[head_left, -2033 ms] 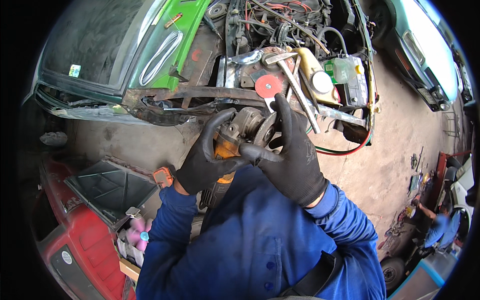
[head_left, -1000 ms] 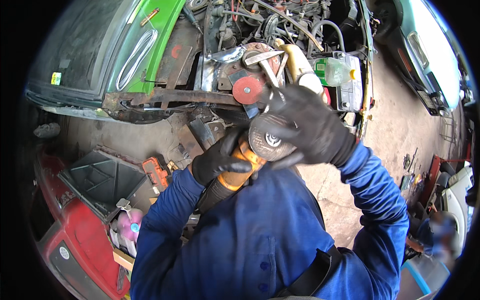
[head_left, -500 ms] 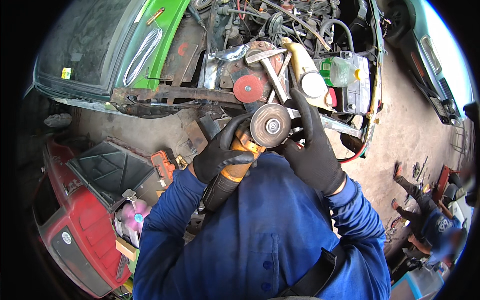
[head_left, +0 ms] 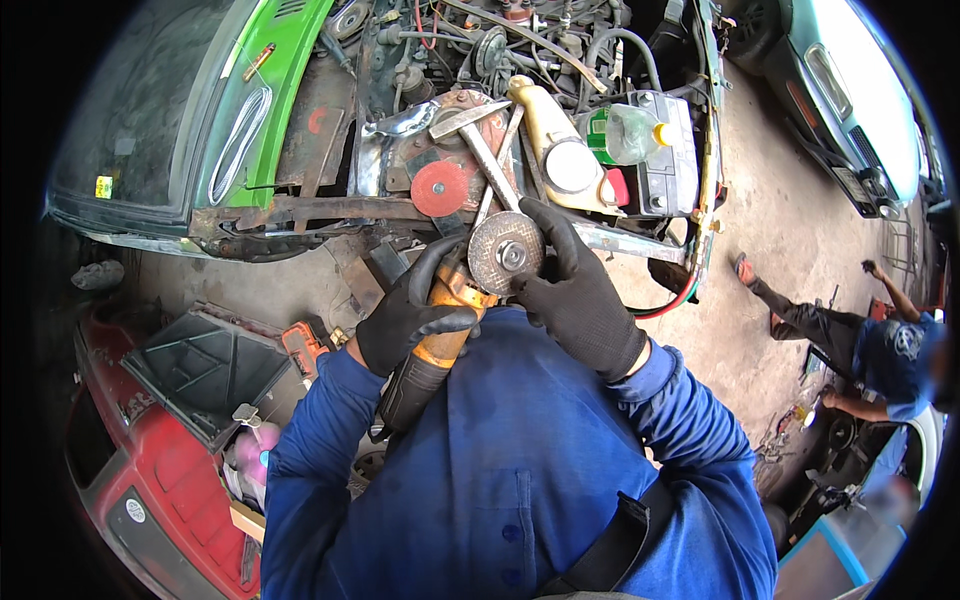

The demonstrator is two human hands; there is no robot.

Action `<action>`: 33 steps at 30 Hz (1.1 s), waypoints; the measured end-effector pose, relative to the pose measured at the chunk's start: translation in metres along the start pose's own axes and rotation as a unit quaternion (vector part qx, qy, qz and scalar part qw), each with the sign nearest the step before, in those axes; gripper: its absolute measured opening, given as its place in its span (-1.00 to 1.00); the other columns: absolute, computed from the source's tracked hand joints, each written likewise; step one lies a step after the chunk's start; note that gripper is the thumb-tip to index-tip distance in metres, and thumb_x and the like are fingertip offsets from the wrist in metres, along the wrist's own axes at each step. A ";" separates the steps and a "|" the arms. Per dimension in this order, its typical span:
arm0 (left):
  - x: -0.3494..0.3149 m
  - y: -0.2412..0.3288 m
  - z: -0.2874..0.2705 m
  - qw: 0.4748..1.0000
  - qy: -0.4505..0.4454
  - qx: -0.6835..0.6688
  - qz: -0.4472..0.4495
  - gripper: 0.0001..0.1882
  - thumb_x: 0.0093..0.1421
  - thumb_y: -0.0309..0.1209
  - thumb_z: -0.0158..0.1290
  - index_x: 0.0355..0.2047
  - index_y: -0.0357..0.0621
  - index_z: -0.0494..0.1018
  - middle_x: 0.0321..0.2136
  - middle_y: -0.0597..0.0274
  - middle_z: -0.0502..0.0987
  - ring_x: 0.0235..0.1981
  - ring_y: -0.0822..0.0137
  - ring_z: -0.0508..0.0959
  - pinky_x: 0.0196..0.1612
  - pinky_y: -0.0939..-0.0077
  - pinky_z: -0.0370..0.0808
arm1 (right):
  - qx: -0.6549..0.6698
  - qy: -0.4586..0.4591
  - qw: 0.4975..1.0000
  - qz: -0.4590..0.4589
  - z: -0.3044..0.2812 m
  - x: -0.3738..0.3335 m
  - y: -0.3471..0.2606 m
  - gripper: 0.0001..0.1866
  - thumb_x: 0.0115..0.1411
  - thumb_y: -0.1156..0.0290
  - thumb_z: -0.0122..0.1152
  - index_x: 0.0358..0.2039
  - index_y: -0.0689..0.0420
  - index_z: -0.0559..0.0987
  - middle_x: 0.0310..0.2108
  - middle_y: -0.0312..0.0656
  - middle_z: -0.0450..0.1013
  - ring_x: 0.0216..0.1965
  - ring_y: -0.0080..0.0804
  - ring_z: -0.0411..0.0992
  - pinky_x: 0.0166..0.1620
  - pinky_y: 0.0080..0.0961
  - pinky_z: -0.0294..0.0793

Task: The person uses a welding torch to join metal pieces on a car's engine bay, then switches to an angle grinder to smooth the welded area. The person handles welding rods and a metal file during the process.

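My gloved left hand (head_left: 408, 325) is wrapped around the yellow and black angle grinder (head_left: 440, 348), held against my front with its head tilted up. A worn grey disc (head_left: 490, 250) sits on the grinder's spindle and faces me. My gloved right hand (head_left: 590, 305) grips the disc's right edge, index finger by the upper rim and thumb by the lower side. Just beyond the disc, a hammer (head_left: 487, 160) lies on the car's rusty front panel, beside a red disc (head_left: 440, 188).
An open engine bay (head_left: 480, 50) spans the far side, with a battery (head_left: 672, 170), a green-labelled plastic bottle (head_left: 632, 135) and a cream reservoir (head_left: 545, 120). A red vehicle (head_left: 170, 450) stands at left. At right, another person (head_left: 880, 350) works low beside a pale car (head_left: 850, 100).
My right hand has closed in on the disc, its thumb and fingertips now against the edge. The car's front has shifted left in view. The other person has changed posture, one arm now stretched out.
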State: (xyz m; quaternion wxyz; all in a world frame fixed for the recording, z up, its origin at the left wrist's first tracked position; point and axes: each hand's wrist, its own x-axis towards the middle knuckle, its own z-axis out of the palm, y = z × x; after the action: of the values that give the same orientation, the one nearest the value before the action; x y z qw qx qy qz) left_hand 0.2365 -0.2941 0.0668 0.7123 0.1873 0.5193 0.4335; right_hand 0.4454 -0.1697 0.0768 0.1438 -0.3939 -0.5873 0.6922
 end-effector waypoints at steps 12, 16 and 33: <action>0.011 -0.001 0.002 1.000 -0.016 0.007 0.012 -0.04 0.19 -0.48 0.37 0.52 -0.10 0.10 0.09 0.02 0.53 -0.15 0.26 0.69 -0.10 0.33 0.69 | 0.139 -0.012 0.989 0.041 -0.012 0.000 0.002 -0.32 0.44 0.48 0.21 0.53 0.14 0.26 -0.12 -0.21 0.59 -0.39 -0.65 0.47 -0.33 -0.66 0.49; 0.009 0.005 0.005 1.000 -0.003 0.010 -0.006 -0.02 0.17 -0.50 0.36 0.54 -0.08 0.09 0.07 0.03 0.54 -0.17 0.25 0.69 -0.13 0.32 0.70 | 0.130 -0.003 0.987 0.093 -0.019 0.005 0.004 -0.48 0.52 0.35 0.18 0.41 0.22 0.40 -0.24 -0.28 0.58 -0.50 -0.69 0.41 -0.41 -0.67 0.45; -0.020 -0.013 -0.026 0.992 0.088 -0.058 0.065 0.02 0.07 -0.33 0.39 0.50 -0.15 0.14 -0.06 0.00 0.61 -0.22 0.15 0.72 -0.21 0.24 0.76 | -0.108 0.407 0.907 -0.013 -0.254 0.111 0.053 -0.62 0.46 0.30 0.25 0.17 0.23 0.65 -0.19 -0.16 0.69 -0.32 -0.44 0.65 -0.41 -0.49 0.64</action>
State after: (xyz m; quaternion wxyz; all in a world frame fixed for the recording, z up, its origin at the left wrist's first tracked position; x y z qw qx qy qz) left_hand 0.2170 -0.3220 0.0587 0.6435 0.1406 0.5407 0.5232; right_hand 0.5682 0.0673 -0.0139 0.3363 -0.6472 -0.5536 0.4020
